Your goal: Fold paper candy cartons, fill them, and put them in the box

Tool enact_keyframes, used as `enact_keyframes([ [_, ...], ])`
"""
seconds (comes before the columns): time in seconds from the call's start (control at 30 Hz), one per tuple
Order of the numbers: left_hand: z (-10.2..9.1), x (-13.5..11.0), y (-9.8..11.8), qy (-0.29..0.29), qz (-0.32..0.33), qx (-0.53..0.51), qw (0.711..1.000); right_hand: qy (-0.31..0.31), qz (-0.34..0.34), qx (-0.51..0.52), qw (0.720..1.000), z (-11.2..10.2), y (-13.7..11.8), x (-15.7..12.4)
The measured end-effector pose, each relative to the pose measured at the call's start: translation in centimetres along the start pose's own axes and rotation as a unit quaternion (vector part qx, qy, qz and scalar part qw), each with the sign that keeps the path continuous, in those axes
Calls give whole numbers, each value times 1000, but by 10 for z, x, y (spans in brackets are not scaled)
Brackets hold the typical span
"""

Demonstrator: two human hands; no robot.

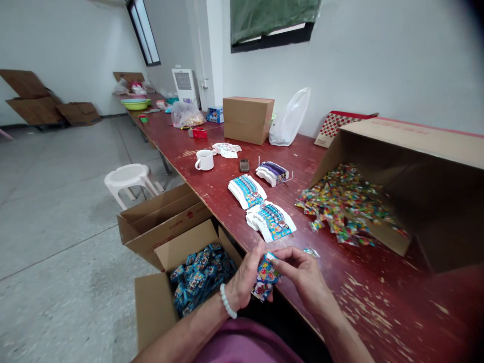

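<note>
At the near edge of the red table, my left hand (247, 275) is closed around a small blue printed candy packet (265, 277) with a colourful picture on it. My right hand (298, 267) pinches the packet's white upper end between thumb and fingers. Just beyond my hands lie two fanned stacks of flat blue-and-white packets, a nearer stack (274, 222) and a farther stack (247, 191). Beside my right hand rests a small clear-wrapped candy (311, 251). Below on the left, an open carton (153, 302) holds many blue packets (202, 272).
On the right, a large carton (416, 136) lies on its side, wrapped candies (350, 201) spilling from it. Farther along the table (217, 189) are a purple stack (273, 173), a white mug (204, 160) and a closed box (247, 120). A white stool (128, 176) stands left.
</note>
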State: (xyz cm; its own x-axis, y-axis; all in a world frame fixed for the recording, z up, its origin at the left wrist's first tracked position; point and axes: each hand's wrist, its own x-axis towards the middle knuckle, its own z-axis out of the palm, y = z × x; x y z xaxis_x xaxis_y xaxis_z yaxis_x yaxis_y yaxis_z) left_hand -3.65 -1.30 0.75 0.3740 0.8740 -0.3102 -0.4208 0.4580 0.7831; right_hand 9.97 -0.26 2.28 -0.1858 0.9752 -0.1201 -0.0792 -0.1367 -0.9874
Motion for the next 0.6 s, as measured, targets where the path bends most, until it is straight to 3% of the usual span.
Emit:
enact_keyframes([
  [0.13,-3,-4,3,5,14,52,999,-1,-29,-13,1000,2,5,-1],
  [0.27,-10,-3,0,11,-12,32,999,0,-133,-134,982,0,16,-8],
  [0.37,-14,2,-5,20,-55,-34,998,2,-211,-233,949,2,25,-17],
  [0.43,-15,5,-9,56,-51,-77,994,16,-249,-295,922,5,33,-22],
  [0.6,-18,13,-15,128,-30,-126,983,7,-272,-450,851,16,48,-22],
])
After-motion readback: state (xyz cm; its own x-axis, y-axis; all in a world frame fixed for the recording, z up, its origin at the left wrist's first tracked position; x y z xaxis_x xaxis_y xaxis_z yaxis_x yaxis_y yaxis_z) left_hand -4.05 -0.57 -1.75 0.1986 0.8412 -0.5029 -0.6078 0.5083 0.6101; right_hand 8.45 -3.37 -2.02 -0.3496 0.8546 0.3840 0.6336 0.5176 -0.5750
